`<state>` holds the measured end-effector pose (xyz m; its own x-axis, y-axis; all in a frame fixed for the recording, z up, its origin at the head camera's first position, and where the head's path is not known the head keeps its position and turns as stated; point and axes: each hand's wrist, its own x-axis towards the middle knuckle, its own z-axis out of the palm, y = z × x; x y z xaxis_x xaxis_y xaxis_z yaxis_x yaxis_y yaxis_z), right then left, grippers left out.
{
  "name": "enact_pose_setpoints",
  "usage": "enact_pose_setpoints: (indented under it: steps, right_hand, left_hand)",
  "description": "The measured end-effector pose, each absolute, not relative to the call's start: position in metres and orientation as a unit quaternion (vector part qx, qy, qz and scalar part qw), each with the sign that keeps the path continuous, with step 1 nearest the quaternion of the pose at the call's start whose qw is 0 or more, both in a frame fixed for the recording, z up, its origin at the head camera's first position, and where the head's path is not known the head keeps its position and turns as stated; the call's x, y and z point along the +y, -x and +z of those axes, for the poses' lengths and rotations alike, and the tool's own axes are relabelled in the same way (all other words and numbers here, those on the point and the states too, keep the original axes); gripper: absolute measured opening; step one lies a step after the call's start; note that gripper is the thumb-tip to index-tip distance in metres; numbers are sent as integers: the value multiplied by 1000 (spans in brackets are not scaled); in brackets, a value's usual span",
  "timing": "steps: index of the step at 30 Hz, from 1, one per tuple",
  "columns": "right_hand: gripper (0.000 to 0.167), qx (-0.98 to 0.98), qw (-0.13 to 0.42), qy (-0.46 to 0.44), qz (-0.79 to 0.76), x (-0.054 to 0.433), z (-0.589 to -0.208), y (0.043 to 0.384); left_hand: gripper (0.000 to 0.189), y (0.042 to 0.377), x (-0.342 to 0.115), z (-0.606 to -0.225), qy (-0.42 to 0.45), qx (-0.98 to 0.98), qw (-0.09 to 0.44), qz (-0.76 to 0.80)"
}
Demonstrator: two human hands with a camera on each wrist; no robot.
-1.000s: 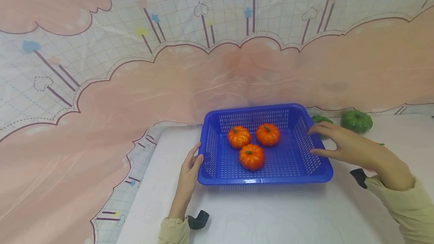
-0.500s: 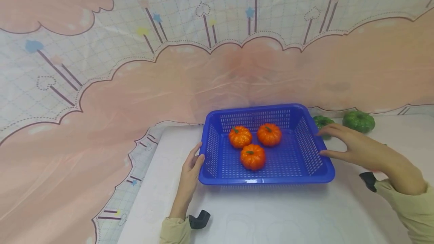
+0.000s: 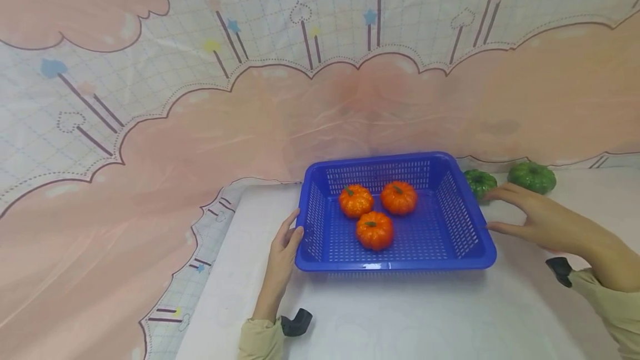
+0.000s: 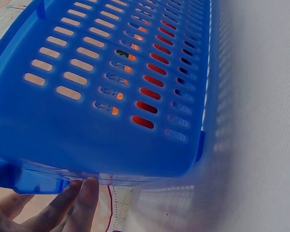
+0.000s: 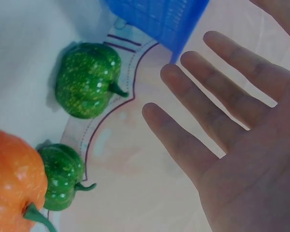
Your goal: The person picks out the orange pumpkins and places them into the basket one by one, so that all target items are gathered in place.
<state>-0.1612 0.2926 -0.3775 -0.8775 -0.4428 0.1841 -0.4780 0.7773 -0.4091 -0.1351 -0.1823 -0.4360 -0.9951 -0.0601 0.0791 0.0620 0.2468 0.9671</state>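
Note:
A blue plastic basket [image 3: 320,266] stands on the white table with three orange toy pumpkins [image 3: 375,231] inside. At its left side is my left hand [image 3: 280,260], fingers and thumb extended against the outside near the rim. The left wrist view shows its fingertips [image 4: 89,186] at the basket's outer wall. Just off the right rim hovers my right hand [image 3: 545,221], fingers spread and nothing held. Beyond it lie two green toy pumpkins [image 3: 532,177]. Another orange pumpkin [image 5: 12,183] shows in the right wrist view, mostly hidden under the right hand in the head view.
Behind the table hangs a pink and white patterned cloth [image 3: 325,110], close to the basket's far side. The white tabletop [image 3: 400,315] extends in front of the basket. Black wrist devices [image 3: 297,323] sit at both cuffs.
My right hand has moved to the right, from over the basket's right rim to just outside it. My left hand stays at the left side, and the pumpkins keep their places in the basket.

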Motion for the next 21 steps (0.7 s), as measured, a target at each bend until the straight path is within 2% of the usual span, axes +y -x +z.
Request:
enact_pose_setpoints:
  steps: [14,21]
  right_hand:
    - [45,-949,46,-222,218,310,-388,163]
    - [51,-956,0,-193,220,318,-391,168]
  left_hand:
    - [50,135,-183,-438,-4,-790,48,-612]
    - [52,135,-182,-438,-3,-793,52,-607]
